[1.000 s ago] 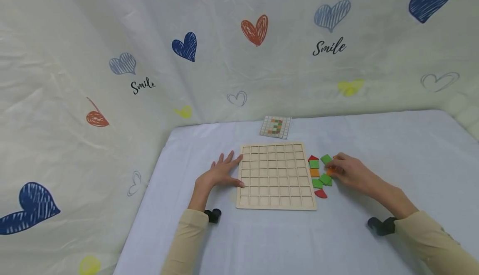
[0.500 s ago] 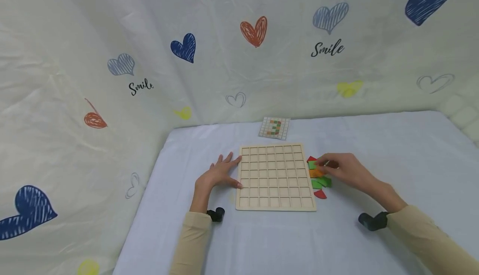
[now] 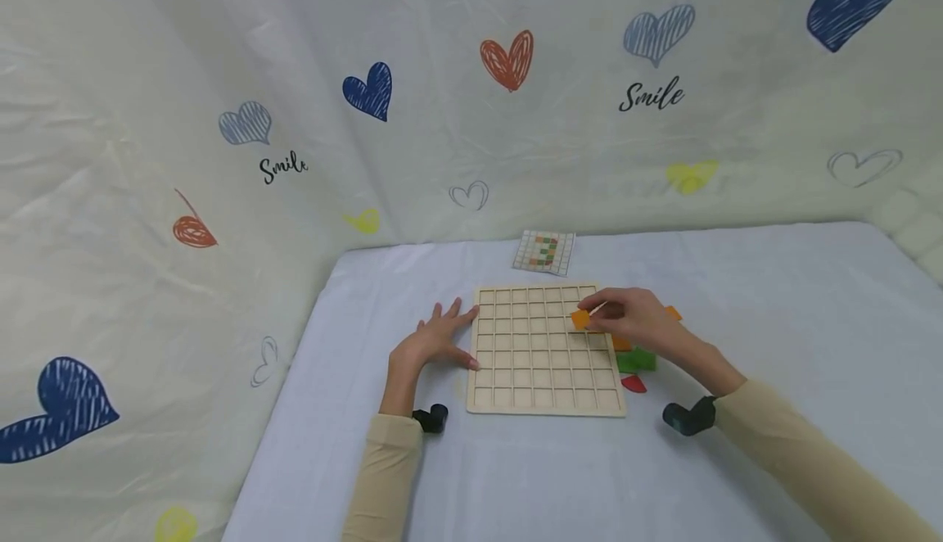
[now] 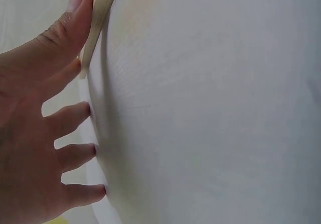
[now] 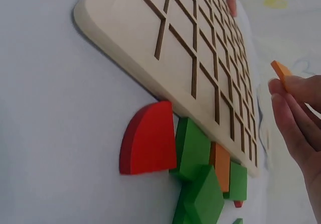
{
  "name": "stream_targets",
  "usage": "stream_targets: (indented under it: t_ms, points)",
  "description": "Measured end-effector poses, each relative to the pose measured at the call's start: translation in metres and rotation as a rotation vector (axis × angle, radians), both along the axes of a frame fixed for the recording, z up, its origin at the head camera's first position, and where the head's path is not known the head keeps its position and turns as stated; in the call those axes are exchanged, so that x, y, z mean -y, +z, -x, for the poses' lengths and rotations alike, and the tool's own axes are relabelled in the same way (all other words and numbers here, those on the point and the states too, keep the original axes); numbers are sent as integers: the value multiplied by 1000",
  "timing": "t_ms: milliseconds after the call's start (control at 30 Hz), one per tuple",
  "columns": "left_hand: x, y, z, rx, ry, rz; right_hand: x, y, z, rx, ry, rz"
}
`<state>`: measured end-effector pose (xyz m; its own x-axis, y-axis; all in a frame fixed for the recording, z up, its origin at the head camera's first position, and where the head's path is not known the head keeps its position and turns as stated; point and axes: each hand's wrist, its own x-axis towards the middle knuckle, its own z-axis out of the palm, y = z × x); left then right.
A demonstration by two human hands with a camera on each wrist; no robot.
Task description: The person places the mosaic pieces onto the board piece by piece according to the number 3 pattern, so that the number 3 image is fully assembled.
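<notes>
A small orange square tile (image 3: 580, 318) is pinched between the thumb and fingertips of my right hand (image 3: 635, 314), over the right columns of a wooden grid board (image 3: 545, 409). In the right wrist view the orange tile (image 5: 281, 69) is raised above the board (image 5: 108, 20). My left hand (image 3: 433, 341) rests at the board's left edge, fingers spread and thumb on the rim. The left wrist view shows the left hand's thumb (image 4: 75, 23) against the board's side (image 4: 100, 13). The grid compartments in view hold no tiles.
Beside the board's right edge lie a red quarter-circle tile (image 5: 150, 141), several green tiles (image 5: 193, 151) and another orange tile (image 5: 219, 166). An orange piece (image 3: 673, 313) shows behind my right hand. A printed pattern card (image 3: 543, 252) lies beyond the board on the white cloth.
My right hand has moved left from the loose tiles to above the board, carrying the orange tile. My left hand stays at the board's left edge.
</notes>
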<state>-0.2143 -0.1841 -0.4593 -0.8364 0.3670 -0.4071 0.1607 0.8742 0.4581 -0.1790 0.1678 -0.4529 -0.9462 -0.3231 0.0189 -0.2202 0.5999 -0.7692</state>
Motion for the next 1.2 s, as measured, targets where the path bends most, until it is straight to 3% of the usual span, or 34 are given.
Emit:
stream_targets:
  t_ms: [233, 1200]
  points:
    - [0, 1, -1, 6, 10, 4, 23, -2, 11, -26, 45, 12]
    - [0, -1, 0, -7, 38, -22, 74, -23, 64, 14, 84, -26]
